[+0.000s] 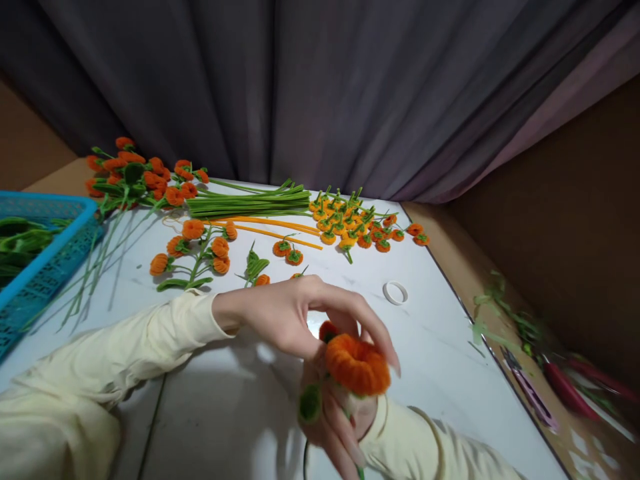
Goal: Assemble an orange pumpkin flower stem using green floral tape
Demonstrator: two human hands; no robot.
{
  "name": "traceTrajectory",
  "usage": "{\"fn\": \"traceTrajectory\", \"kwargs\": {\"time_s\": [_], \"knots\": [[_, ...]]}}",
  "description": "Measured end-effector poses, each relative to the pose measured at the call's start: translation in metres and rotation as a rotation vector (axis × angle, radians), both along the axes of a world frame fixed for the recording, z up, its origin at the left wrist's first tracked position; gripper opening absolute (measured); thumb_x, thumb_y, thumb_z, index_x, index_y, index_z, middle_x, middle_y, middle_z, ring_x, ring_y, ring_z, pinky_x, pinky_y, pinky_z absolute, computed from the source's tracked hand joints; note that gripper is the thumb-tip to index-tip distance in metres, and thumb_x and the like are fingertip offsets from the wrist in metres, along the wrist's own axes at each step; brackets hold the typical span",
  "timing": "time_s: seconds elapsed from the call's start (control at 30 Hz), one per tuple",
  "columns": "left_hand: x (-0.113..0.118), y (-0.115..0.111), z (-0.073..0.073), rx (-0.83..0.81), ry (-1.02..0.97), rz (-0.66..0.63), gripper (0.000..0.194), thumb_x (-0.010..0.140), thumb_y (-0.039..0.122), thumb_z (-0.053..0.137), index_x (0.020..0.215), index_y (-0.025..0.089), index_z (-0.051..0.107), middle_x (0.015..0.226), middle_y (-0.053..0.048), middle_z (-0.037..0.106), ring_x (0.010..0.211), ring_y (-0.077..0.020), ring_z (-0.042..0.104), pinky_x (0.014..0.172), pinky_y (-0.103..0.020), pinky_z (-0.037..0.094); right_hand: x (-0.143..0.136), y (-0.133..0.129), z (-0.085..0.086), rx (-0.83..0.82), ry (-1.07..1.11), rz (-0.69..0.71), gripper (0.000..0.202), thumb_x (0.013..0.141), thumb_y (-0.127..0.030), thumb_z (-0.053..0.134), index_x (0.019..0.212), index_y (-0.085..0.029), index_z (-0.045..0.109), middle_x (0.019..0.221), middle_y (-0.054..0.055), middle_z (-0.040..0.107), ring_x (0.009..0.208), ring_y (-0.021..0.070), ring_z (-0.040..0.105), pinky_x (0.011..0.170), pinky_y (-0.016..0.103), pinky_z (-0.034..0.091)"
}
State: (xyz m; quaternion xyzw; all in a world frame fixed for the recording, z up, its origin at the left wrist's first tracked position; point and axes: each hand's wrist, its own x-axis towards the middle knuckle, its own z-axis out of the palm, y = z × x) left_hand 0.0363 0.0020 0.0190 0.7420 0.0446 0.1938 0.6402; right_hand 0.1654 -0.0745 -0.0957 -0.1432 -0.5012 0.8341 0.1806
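A fuzzy orange pipe-cleaner pumpkin [357,363] with a dimpled top is in front of me, near the lower middle. My left hand [300,313] arches over it from the left, thumb and fingers curled around its sides. Below, my right hand [337,423] is closed around the green stem, much of which its fingers hide. A small green leaf [311,403] sticks out at the left of that hand. Behind the pumpkin, part of another orange piece [327,331] shows.
A finished orange spray [195,257], green pipe cleaners [250,203] and yellow-orange pieces [345,223] lie on the white table [430,333]. A blue basket [50,260] stands left. A white tape ring [395,293], pink cutter [530,390] and red-handled tool [567,390] lie right.
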Motion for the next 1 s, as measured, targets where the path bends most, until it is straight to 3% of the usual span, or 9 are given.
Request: {"fn": "traceTrajectory", "kwargs": {"time_s": [0.13,0.23,0.33,0.43,0.57,0.67,0.77,0.9,1.0], "knots": [[-0.01,0.003,-0.012,0.22,0.044,0.518,0.059,0.069,0.012,0.069,0.123,0.025,0.051,0.126,-0.006,0.053,0.113,-0.0218,0.049,0.093,-0.031,0.04,0.041,0.011,0.031,-0.22,0.191,-0.38,0.037,0.066,-0.042,0.071,0.045,-0.013,0.06,0.027,-0.002,0.043,0.02,0.0038,0.03,0.027,0.017,0.017],[-0.014,-0.003,-0.029,0.118,0.191,0.875,0.042,0.069,0.023,0.071,0.108,0.02,0.056,0.112,-0.006,0.057,0.102,-0.0205,0.053,0.086,-0.031,0.041,0.06,0.02,0.049,-0.157,0.023,-0.564,0.026,0.07,-0.035,0.071,0.061,-0.011,0.071,0.043,0.001,0.058,0.021,-0.0018,0.017,0.03,0.018,0.011],[-0.01,-0.019,-0.042,-0.128,0.293,0.782,0.029,0.069,0.034,0.072,0.087,0.014,0.063,0.085,-0.003,0.06,0.078,-0.0158,0.054,0.07,-0.027,0.041,0.06,0.026,0.058,-0.082,-0.134,-0.652,0.028,0.074,-0.035,0.069,0.063,-0.01,0.071,0.034,-0.004,0.047,0.023,-0.0005,0.017,0.033,0.02,0.013],[0.001,-0.032,-0.049,-0.433,0.208,0.685,0.032,0.07,0.04,0.071,0.088,0.013,0.065,0.07,-0.001,0.057,0.062,-0.0113,0.049,0.057,-0.024,0.038,0.053,0.027,0.061,-0.027,-0.174,-0.681,0.029,0.076,-0.035,0.068,0.063,-0.009,0.071,0.029,-0.007,0.036,0.026,0.0003,0.015,0.035,0.02,0.013],[0.013,-0.037,-0.052,-0.636,0.092,0.795,0.031,0.072,0.04,0.069,0.086,0.012,0.064,0.07,-0.002,0.059,0.06,-0.0104,0.05,0.055,-0.023,0.037,0.047,0.026,0.06,0.003,-0.224,-0.741,0.024,0.076,-0.033,0.069,0.068,-0.011,0.073,0.04,-0.001,0.054,0.029,0.0001,0.02,0.036,0.02,0.015],[0.017,-0.036,-0.053,-0.726,0.073,0.758,0.03,0.075,0.04,0.066,0.075,0.011,0.062,0.063,-0.002,0.06,0.056,-0.0107,0.05,0.052,-0.023,0.036,0.044,0.025,0.059,0.023,-0.249,-0.757,0.024,0.075,-0.034,0.07,0.07,-0.011,0.073,0.053,0.003,0.063,0.032,0.0007,0.024,0.036,0.021,0.021],[0.018,-0.035,-0.052,-0.736,0.076,0.714,0.032,0.079,0.04,0.062,0.065,0.012,0.058,0.054,-0.002,0.057,0.049,-0.0096,0.047,0.048,-0.022,0.033,0.043,0.025,0.059,0.048,-0.237,-0.723,0.027,0.075,-0.035,0.07,0.066,-0.01,0.072,0.048,0.001,0.057,0.034,0.002,0.028,0.036,0.02,0.024],[0.015,-0.035,-0.049,-0.686,0.073,0.716,0.03,0.077,0.034,0.064,0.06,0.013,0.054,0.05,-0.001,0.056,0.047,-0.0085,0.044,0.046,-0.022,0.031,0.054,0.031,0.055,0.06,-0.25,-0.562,0.027,0.082,-0.034,0.064,0.077,-0.009,0.074,0.037,-0.004,0.047,0.027,0.0001,0.02,0.03,0.019,0.011],[0.015,-0.036,-0.049,-0.705,0.052,0.74,0.027,0.075,0.03,0.067,0.058,0.013,0.053,0.052,0.001,0.055,0.048,-0.0075,0.043,0.047,-0.021,0.031,0.063,0.036,0.049,0.047,-0.228,-0.433,0.028,0.084,-0.034,0.059,0.087,-0.01,0.072,0.053,0.002,0.063,0.024,-0.0016,0.023,0.029,0.017,0.007]]}}
